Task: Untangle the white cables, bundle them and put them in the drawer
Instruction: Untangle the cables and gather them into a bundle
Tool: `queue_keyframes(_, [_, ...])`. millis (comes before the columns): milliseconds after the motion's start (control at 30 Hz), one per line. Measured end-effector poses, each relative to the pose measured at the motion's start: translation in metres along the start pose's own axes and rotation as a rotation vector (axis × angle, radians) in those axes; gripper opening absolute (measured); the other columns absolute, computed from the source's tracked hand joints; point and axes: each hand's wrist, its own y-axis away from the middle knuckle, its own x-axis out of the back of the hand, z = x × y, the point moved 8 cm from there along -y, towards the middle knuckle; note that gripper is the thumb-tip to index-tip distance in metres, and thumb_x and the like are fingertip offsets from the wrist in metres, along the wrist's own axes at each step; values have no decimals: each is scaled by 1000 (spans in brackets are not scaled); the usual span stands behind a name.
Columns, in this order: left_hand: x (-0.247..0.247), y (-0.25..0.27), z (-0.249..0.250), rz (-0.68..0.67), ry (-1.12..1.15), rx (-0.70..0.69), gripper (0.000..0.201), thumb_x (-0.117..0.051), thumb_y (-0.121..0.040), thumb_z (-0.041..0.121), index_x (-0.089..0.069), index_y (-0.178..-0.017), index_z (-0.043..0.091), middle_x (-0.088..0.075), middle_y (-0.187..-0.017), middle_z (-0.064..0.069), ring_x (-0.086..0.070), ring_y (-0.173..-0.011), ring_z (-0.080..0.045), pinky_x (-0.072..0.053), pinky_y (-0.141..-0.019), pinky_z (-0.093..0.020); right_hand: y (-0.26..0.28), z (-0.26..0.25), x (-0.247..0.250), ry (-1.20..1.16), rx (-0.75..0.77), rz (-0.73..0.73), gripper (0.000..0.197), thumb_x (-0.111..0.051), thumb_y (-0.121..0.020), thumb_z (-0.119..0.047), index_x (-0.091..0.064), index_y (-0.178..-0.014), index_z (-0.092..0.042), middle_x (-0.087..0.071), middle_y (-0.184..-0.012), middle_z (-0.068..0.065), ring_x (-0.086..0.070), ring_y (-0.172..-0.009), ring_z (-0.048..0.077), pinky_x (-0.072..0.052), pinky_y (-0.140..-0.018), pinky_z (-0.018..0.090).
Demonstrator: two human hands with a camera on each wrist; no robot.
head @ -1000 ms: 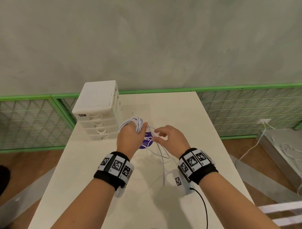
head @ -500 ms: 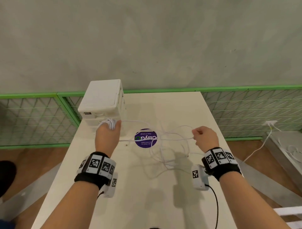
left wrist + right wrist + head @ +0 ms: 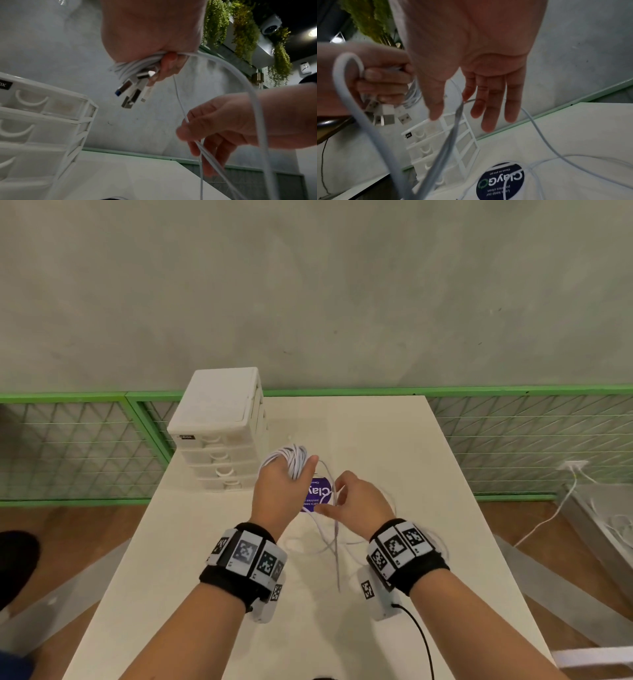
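My left hand (image 3: pixel 287 477) is raised over the table and grips a coil of white cables (image 3: pixel 294 457). Several USB plugs (image 3: pixel 133 90) hang below its fist. Just right of it, my right hand (image 3: pixel 337 498) pinches loose cable strands (image 3: pixel 186 119) between thumb and forefinger, its other fingers (image 3: pixel 489 108) hanging fairly straight. One strand arcs from the coil over to my right wrist (image 3: pixel 252 94). The remaining cable (image 3: pixel 337 556) trails down onto the table below my hands. The white drawer unit (image 3: pixel 219 446) stands at the table's back left, all its drawers closed.
A round purple sticker (image 3: pixel 320 494) lies on the white table (image 3: pixel 428 508) under my hands. A green mesh fence (image 3: pixel 68 446) runs behind and beside the table. A black wire (image 3: pixel 423 642) leads from my right wrist camera. Other cables lie on the floor at right (image 3: pixel 548 522).
Half a second ago my hands were spread wide with a strand stretched between them. They have now come together again over the sticker, the left hand moving right from the drawer unit.
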Motion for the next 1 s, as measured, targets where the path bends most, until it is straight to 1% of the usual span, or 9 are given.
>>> queue_keyframes(100, [-1, -1, -6, -14, -57, 20, 43, -62, -89, 39, -40, -60, 15, -47, -60, -3, -47, -58, -20, -39, -57, -31, -3, 12, 4, -115, -10, 75, 16, -64, -84, -17, -59, -99, -14, -62, -80, 0, -63, -73, 22, -47, -66, 27])
queue_keyframes(200, [0, -5, -24, -40, -152, 93, 47, -60, -89, 44, -40, -60, 13, -49, -61, -5, -48, -58, -21, -36, -55, -29, -3, 18, 13, -329, -5, 103, 21, -62, -85, -11, -62, -105, -16, -69, -84, 4, -67, -68, 18, -50, -69, 25])
queue_keyframes(333, [-9, -2, -33, -121, -52, 177, 46, -64, -85, 47, -46, -65, 10, -49, -61, -1, -47, -53, -11, -35, -46, -20, 1, -5, 15, -319, 161, 32, 22, -58, -89, -9, -59, -110, -13, -70, -86, 2, -64, -67, 8, -44, -63, 6])
queue_keyframes(500, [-12, -4, -27, -78, 119, 233, 44, -64, -87, 41, -63, -79, -3, -54, -58, -4, -45, -37, -2, -33, -35, -13, 12, -21, 3, -259, 288, -27, 30, -48, -93, -4, -62, -117, -14, -63, -87, -7, -57, -71, -1, -43, -72, 6])
queue_keyframes(633, [10, -11, -40, 58, 103, 271, 42, -63, -86, 30, -54, -74, -10, -47, -60, -9, -44, -51, -18, -44, -50, -32, 2, 26, 33, -373, 110, 230, 33, -46, -91, 2, -63, -116, -10, -70, -90, 3, -65, -72, 15, -53, -74, 22])
queue_keyframes(700, [24, -12, -52, 110, 97, 338, 36, -62, -87, 27, -52, -72, -5, -44, -59, -7, -41, -51, -20, -40, -45, -29, 0, 64, 49, -475, -39, 324, 38, -41, -88, 10, -63, -114, -7, -65, -80, 4, -62, -62, 17, -54, -64, 23])
queue_keyframes(800, [46, -11, -65, 194, 80, 379, 32, -60, -88, 24, -48, -68, 2, -43, -58, -5, -40, -54, -23, -35, -46, -29, 11, 122, 67, -567, -276, 447, 39, -37, -88, 9, -60, -113, -12, -62, -81, 11, -62, -58, 27, -57, -65, 37])
queue_keyframes(900, [52, -12, -72, 227, 90, 374, 31, -61, -86, 23, -49, -69, 1, -42, -58, -4, -40, -57, -23, -34, -50, -31, 22, 164, 64, -582, -441, 454, 42, -37, -89, 7, -56, -118, -17, -61, -89, 16, -60, -67, 30, -54, -68, 36])
queue_keyframes(1000, [34, -10, -63, 134, 56, 335, 34, -63, -86, 26, -53, -71, -3, -46, -60, -6, -40, -55, -20, -36, -53, -30, 17, 155, 53, -455, -374, 362, 46, -36, -84, 14, -61, -117, -7, -59, -80, 8, -57, -74, 24, -47, -70, 31])
